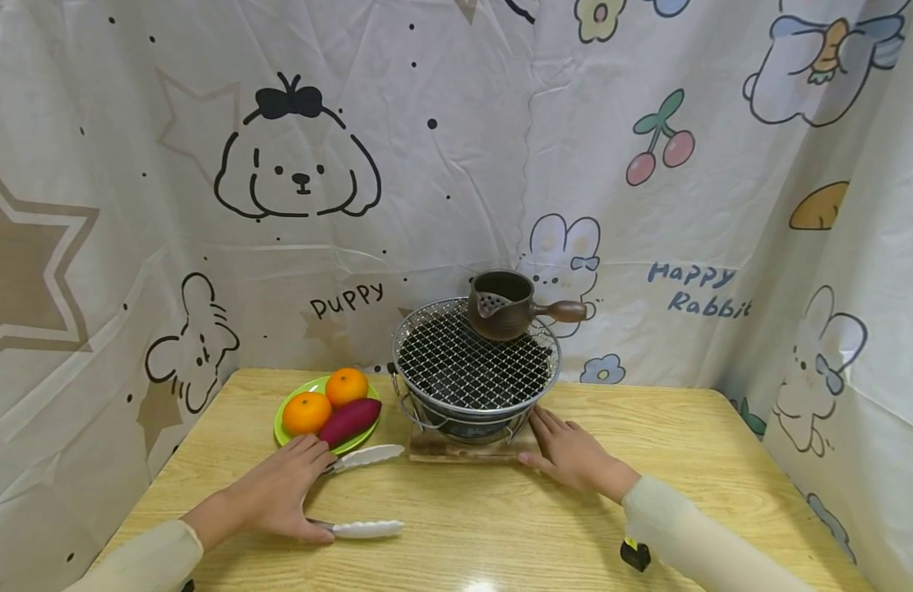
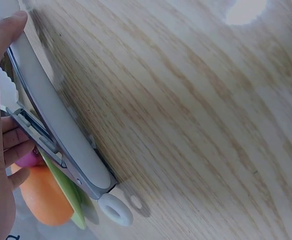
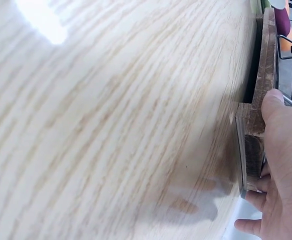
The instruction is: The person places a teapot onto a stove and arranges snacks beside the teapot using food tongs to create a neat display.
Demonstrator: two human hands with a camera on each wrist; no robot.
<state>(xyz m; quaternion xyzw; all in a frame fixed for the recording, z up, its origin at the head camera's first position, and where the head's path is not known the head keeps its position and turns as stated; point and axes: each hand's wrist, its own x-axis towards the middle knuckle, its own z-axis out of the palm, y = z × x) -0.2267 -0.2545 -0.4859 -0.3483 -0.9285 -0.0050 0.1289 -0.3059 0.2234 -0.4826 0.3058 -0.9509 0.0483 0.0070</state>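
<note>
The curtain (image 1: 456, 164) behind the table (image 1: 500, 526) reads "puppy" under a drawn dog and "Happy Rabbit" on the right. My left hand (image 1: 282, 493) lies over the tongs (image 1: 363, 492) near the table's front, thumb on the near arm, fingers on the far one; the arms are spread wide. My right hand (image 1: 574, 452) rests flat, fingers straight, against the right corner of the wooden board (image 1: 426, 452) under the grill (image 1: 474, 370).

Only the head view shows the pot (image 1: 504, 306) on the mesh and the plate (image 1: 289, 411) with two oranges and a sweet potato. The left wrist view shows the tongs' hinge and ring; the right wrist view shows my thumb on the board's edge.
</note>
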